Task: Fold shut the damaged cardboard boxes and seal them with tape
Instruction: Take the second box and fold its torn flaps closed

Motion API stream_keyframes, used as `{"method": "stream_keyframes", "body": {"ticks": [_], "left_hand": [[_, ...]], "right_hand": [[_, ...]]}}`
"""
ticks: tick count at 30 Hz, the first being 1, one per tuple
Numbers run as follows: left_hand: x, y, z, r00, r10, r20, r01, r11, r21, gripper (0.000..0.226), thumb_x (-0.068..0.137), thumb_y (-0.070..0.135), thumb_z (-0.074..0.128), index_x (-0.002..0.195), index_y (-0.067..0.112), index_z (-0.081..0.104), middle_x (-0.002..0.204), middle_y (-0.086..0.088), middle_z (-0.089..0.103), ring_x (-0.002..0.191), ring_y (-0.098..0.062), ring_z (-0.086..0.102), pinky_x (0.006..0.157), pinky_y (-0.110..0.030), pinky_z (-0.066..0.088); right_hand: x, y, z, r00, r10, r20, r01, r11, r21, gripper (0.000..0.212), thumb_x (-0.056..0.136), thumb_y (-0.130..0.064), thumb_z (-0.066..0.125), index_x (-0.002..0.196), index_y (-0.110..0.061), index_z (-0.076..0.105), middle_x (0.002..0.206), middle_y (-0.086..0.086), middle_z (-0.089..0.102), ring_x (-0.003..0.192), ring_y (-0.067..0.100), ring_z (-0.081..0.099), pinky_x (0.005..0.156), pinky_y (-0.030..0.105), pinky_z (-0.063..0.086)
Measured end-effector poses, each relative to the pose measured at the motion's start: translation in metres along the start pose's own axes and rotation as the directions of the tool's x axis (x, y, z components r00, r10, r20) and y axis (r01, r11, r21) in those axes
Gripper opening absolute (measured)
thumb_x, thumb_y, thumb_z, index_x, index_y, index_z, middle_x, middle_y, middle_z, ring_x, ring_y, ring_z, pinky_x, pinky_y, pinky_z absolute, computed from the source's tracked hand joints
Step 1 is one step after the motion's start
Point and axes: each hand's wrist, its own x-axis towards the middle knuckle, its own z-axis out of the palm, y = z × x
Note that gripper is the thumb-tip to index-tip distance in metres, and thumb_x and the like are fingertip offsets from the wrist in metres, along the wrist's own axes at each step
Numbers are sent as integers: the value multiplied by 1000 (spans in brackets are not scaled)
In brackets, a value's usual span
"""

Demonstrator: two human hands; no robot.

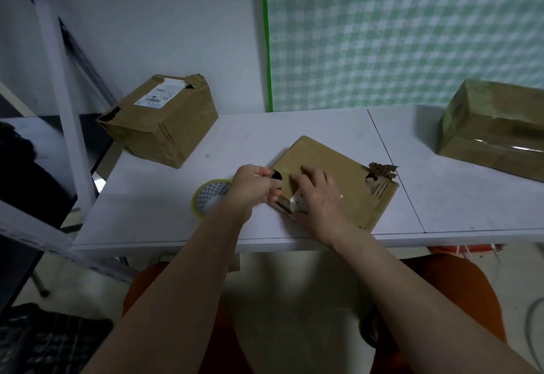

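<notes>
Fingers (pixel 309 178) of the right hand (pixel 316 200) are pressing flat the torn brown cardboard box (pixel 329 164); left hand (pixel 250 186) is pinching a small black object (pixel 276 175) beside it, apparently readying a seal.

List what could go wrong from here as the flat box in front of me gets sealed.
1. The flat box has a ripped far right corner; taping only the near corner under the right hand would probably leave that tear open.
2. The left hand pinches a small dark object that I cannot identify; if it is a blade, the right hand's fingers lie close.
3. The tape roll sits behind the left wrist and might get knocked.
</notes>
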Motion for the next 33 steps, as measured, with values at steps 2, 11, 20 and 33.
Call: {"method": "stream_keyframes", "body": {"ticks": [2, 11, 20, 33], "left_hand": [[-2, 1, -1, 999, 36, 24, -39, 988, 150, 35, 76, -6, 71, 100, 5, 49, 73, -13, 59, 50, -12, 56, 42, -18, 47], [3, -8, 7, 994, 80, -79, -69, 988, 138, 28, 80, -2, 69, 90, 11, 46, 67, -8, 58, 51, -12, 52, 44, -20, 43], [3, 0, 20, 996, 2, -89, 1, 999, 42, 18, 90, -7, 49, 104, 5, 48, 66, -12, 55, 46, -17, 53, 39, -22, 44], [-5, -8, 23, 925, 92, -369, -111, 993, -31, 15, 84, 1, 65, 82, 6, 51, 63, -14, 65, 40, -12, 62, 38, -22, 48]], "right_hand": [[0, 0, 0, 1000, -5, 0, 5, 1000, 11, 69, 73, -13, 78, 134, -12, 46, 145, 15, 33, 133, 33, 28, 106, 38, 29], [3, 2, -2, 1000, -25, 7, 25, 999, 23, 71, 71, -15, 79, 134, -13, 46, 146, 12, 33, 133, 31, 27, 104, 38, 30], [2, 3, 2, 1000, -26, -14, 26, 999, 38, 67, 72, -14, 78, 132, -10, 49, 145, 15, 34, 134, 33, 28, 106, 39, 29], [0, 3, -4, 1000, -16, 17, 15, 1000, 27, 64, 76, -24, 76, 132, -15, 47, 148, 9, 30, 136, 29, 23, 111, 41, 28]]}}
